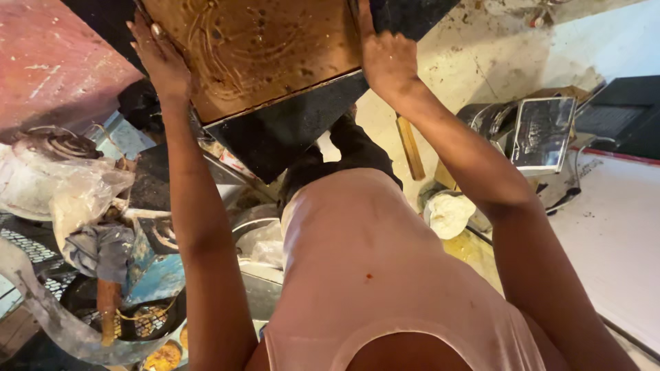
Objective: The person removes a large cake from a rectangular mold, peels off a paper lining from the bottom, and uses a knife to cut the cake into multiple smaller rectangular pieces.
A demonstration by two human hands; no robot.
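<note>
A large square tray (254, 48), brown and crusted with dried swirls of batter or grease, is held up at the top of the view. My left hand (159, 58) grips its left edge with the fingers curled over the rim. My right hand (386, 58) grips its right edge. Both arms reach up and forward from my pink-shirted body. A dark stone counter (289, 130) lies just under the tray's lower edge.
A lump of white dough (448, 213) sits to the right, near a metal container (543, 130). At left lie plastic bags (75, 199), a coil burner (62, 145), a dark pan (148, 316) and a wooden handle (108, 309). A white surface (612, 233) spans the right.
</note>
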